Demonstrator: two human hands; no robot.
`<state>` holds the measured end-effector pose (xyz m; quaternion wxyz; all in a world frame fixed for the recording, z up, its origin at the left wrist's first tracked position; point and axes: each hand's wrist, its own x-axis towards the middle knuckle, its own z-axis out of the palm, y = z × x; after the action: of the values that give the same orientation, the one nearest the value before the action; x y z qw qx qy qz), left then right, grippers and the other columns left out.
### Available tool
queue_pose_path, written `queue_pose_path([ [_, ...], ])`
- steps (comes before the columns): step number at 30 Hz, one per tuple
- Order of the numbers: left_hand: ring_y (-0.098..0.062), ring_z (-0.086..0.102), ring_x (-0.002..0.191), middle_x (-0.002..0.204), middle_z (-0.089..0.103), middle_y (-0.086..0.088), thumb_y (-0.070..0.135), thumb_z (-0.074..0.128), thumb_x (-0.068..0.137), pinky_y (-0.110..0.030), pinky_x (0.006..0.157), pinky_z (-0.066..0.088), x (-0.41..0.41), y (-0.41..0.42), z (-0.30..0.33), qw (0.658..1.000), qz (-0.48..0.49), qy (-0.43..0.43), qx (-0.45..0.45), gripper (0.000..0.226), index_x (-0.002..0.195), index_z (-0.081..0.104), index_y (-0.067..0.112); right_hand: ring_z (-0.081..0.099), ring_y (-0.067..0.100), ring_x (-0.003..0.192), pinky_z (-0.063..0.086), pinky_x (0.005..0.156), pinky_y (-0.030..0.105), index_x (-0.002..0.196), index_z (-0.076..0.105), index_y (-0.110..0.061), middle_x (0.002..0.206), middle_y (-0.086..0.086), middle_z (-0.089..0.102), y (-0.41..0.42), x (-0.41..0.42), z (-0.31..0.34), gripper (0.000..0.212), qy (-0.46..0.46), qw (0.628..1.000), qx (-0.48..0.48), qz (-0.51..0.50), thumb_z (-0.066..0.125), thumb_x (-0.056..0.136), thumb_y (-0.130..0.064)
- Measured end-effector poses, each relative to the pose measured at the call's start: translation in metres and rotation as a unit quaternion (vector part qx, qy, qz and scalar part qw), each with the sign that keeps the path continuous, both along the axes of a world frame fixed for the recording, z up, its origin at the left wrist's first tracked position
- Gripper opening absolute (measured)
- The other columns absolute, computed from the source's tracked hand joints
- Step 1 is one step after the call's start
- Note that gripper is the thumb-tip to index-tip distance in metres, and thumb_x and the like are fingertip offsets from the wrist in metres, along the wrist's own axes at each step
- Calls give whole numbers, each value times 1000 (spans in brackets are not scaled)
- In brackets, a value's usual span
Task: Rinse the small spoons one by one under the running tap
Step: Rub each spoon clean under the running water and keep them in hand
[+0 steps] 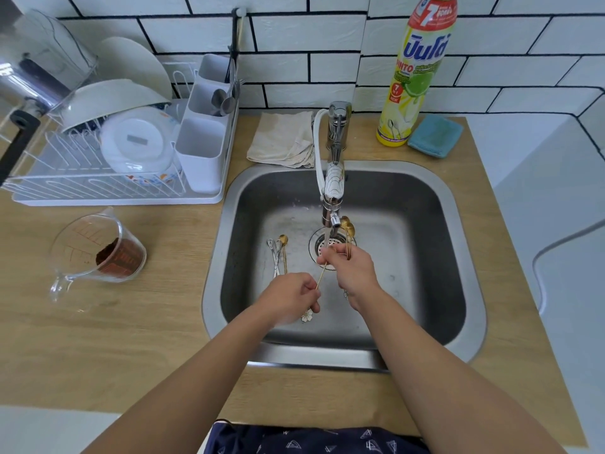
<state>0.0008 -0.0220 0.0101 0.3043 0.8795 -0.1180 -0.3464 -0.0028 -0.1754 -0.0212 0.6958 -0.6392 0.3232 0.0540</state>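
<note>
Left hand pinching the thin gold spoon low on its handle, right hand rubbing its bowl under the tap stream while gripping two more gold spoons: best kept in the flow, turned slowly.

Both bare forearms reach forward, converging toward the middle. The left hand sits lower and nearer, fingers curled in a pinch. The right hand is further forward, knuckles up, fingers curled in a grip.
</note>
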Motion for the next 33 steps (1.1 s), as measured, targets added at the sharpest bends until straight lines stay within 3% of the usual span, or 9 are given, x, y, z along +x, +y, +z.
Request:
queue_pose_path([
  [2,5,60,53,76,76,9,27,53,102,-14,52,47,-3,-1,-1,999,30,24,-24,14,98,64,22,69,3,82,43,73,27,93,69,-22,82,-8,81,1,0,-1,13,1,1000,-18,-3,62,102,-30],
  [6,-12,66,49,72,70,1,21,47,103,-21,48,51,-6,-2,1,994,79,54,-51,18,98,63,15,53,-6,44,36,60,22,107,68,-17,92,-6,81,2,-4,-6,11,-11,1000,7,10,58,103,-21],
  [11,-16,70,51,74,69,-4,20,44,104,-21,47,52,-9,-5,1,996,53,48,-56,19,97,60,14,50,-3,43,35,57,22,93,74,-18,84,-7,80,0,0,0,12,-19,1000,-8,1,66,98,-25],
  [16,-20,72,54,80,70,-9,20,41,106,-25,51,58,-5,-1,2,997,41,45,-49,19,99,57,12,37,4,45,36,44,17,106,70,-19,95,-8,81,-3,0,2,11,-11,999,22,37,60,102,-19],
  [19,-19,72,53,84,70,-9,22,39,107,-25,51,58,-8,-1,2,999,8,30,-29,19,96,52,15,40,1,41,35,43,15,102,74,-17,95,-3,81,0,-3,1,8,-19,999,40,25,67,98,-19],
  [22,-17,72,53,85,69,-9,23,39,107,-22,49,55,-9,0,3,1000,-7,19,-16,20,91,50,20,36,2,41,34,40,16,102,74,-16,92,-4,81,3,-4,0,15,-3,999,37,11,63,101,-26],
  [25,-17,71,53,84,66,-9,24,38,107,-23,51,56,-8,5,3,1000,-11,19,-11,22,89,49,22,30,6,44,31,40,19,110,72,-20,97,-6,81,2,-4,-2,17,11,998,63,30,56,105,-24],
  [28,-21,71,53,80,64,-11,24,34,108,-32,52,59,-8,10,2,1000,-12,19,-18,23,90,47,19,30,8,47,28,42,21,109,76,-21,93,-2,79,-1,-6,-3,14,3,995,82,59,65,99,-21],
  [33,-25,71,54,70,64,-9,25,31,107,-36,55,59,-10,11,4,1000,-29,1,-11,24,87,45,22,28,7,41,29,39,19,110,73,-16,98,-5,82,-1,-2,-3,18,16,996,82,28,63,101,-28],
])
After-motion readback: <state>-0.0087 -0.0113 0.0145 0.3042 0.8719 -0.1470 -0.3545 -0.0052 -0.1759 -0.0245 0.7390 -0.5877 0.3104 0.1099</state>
